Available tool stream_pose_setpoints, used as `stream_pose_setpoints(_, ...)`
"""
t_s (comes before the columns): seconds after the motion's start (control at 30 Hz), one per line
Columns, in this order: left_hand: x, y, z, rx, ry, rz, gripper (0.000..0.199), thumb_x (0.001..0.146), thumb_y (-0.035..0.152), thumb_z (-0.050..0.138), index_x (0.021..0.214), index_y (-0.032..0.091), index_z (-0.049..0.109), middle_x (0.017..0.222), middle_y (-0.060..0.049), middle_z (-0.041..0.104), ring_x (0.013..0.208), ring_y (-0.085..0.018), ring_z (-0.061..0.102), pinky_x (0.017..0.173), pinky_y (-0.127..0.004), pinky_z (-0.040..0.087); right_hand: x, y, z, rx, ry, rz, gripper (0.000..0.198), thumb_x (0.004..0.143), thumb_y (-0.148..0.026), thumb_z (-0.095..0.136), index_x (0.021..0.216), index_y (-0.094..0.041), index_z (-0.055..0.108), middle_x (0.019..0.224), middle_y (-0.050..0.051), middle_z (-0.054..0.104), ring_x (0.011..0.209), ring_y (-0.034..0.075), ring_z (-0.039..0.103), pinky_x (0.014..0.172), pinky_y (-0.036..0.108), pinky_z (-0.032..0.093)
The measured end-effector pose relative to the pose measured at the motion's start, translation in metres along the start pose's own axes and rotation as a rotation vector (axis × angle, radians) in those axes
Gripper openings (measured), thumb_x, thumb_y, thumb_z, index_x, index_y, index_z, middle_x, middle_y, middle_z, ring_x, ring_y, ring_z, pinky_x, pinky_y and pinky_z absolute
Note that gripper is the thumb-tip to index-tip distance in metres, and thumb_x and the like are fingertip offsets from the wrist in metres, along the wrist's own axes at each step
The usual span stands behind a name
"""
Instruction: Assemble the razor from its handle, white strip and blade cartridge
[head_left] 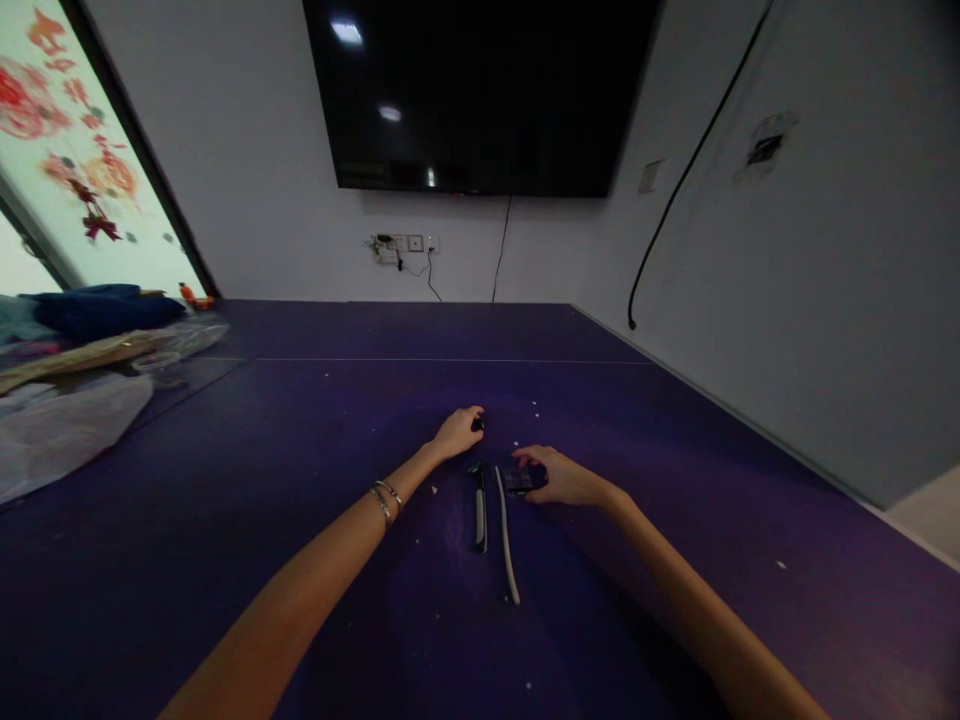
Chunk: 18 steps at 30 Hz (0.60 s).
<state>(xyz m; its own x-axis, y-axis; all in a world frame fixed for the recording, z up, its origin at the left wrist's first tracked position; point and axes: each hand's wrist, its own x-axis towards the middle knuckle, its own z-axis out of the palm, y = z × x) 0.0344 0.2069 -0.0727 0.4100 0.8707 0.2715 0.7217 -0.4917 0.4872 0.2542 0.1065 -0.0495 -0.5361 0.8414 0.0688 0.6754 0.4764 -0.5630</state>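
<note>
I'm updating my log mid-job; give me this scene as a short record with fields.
Left hand: fingers around a small black object
Right hand: fingers at a dark flat item; firmness of grip unclear
Lying nearby: slim black-and-grey item, left of a pale, slightly bent strip
Surface: purple, pale scraps scattered
Far wall: dark-screened television

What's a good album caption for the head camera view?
Left hand holds a small black object; right hand grasps a dark flat item beside a pale rod on a purple surface.
</note>
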Motion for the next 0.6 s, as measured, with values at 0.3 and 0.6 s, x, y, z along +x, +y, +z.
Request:
stream_pose_setpoints(0.3, -0.011, 0.01, -0.014, -0.025, 0.09, 0.021, 0.044, 0.072, 0.018, 0.058, 0.115, 0.014, 0.049, 0.106, -0.009, 0.062, 0.1, -0.021, 0.056, 0.091, -0.033, 0.04, 0.003, 0.003, -0.004, 0.127, 0.127, 0.036, 0.048, 0.066, -0.025, 0.064, 0.113, -0.016, 0.056, 0.105, 0.009, 0.061, 0.091, 0.019, 0.057, 0.079, 0.034, 0.046)
stream_pose_setpoints(0.6, -0.065, 0.06, -0.051, -0.061, 0.301, 0.269, 0.048, 0.074, 0.021, 0.059, 0.119, 0.02, 0.042, 0.112, -0.008, 0.056, 0.106, -0.022, 0.05, 0.094, -0.041, 0.037, 0.01, -0.036, -0.009, 0.574, 0.359, 0.134, 0.027, 0.07, -0.034, 0.06, 0.089, -0.016, 0.063, 0.087, 0.006, 0.068, 0.079, 0.018, 0.063, 0.057, 0.026, 0.049)
